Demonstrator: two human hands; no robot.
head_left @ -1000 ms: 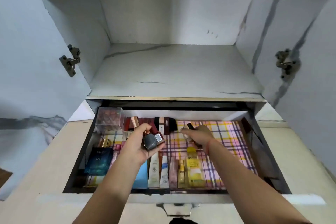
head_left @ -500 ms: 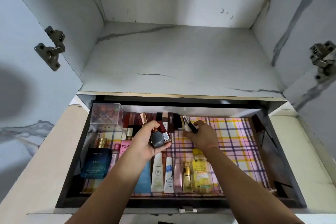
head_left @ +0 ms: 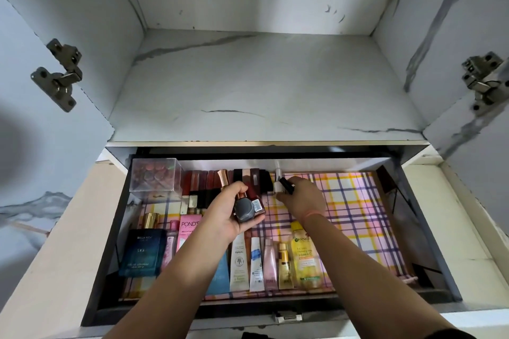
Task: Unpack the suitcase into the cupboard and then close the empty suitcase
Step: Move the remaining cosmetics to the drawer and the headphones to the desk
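Note:
An open drawer (head_left: 413, 228) lined with pink and yellow plaid paper sits below a bare marble-patterned cupboard shelf (head_left: 261, 85). My left hand (head_left: 225, 215) grips two or three small nail polish bottles (head_left: 245, 208), the nearest one dark grey. My right hand (head_left: 301, 198) pinches a small white bottle with a black cap (head_left: 279, 187) at the right end of the row of lipsticks and polishes (head_left: 220, 184) along the drawer's back wall. The suitcase is out of view.
A clear box of round compacts (head_left: 155, 175) stands in the back left corner. A blue perfume box (head_left: 143, 253), a Pond's tube (head_left: 188, 231), several tubes (head_left: 256, 264) and a yellow Garnier bottle (head_left: 304, 256) lie along the front. Both cupboard doors hang open on hinges (head_left: 59, 74).
The view has moved closer to the drawer. My right hand has shifted slightly toward the back wall, setting the small bottle upright at the row's end. My left hand keeps its bottles.

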